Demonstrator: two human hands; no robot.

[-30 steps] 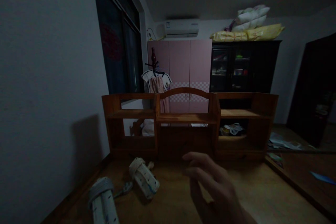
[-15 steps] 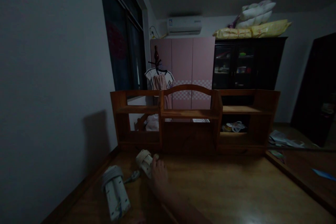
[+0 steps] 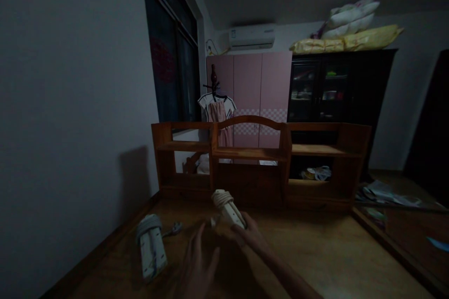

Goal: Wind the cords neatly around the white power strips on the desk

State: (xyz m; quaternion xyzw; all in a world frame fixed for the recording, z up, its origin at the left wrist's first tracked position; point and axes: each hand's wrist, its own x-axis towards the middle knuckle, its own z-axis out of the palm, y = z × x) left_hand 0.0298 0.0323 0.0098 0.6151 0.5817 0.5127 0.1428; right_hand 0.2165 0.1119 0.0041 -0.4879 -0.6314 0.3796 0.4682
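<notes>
My right hand [image 3: 242,236] grips a white power strip [image 3: 226,208] with its cord wound round the far end, lifted a little above the wooden desk [image 3: 315,252]. My left hand [image 3: 198,266] hovers just below and left of it, fingers stretched apart and holding nothing. A second white power strip [image 3: 150,247], also wrapped in its cord, lies on the desk to the left, with a plug [image 3: 173,230] beside it.
A wooden shelf unit [image 3: 261,159] stands across the back of the desk. A grey wall [image 3: 70,126] runs close along the left. Beyond are a pink wardrobe [image 3: 250,88], a dark cabinet [image 3: 336,88] and papers [image 3: 386,194] at the right. The room is dim.
My right hand reached left to the nearer power strip, took hold of it and has lifted it toward the middle. My left hand has come into view.
</notes>
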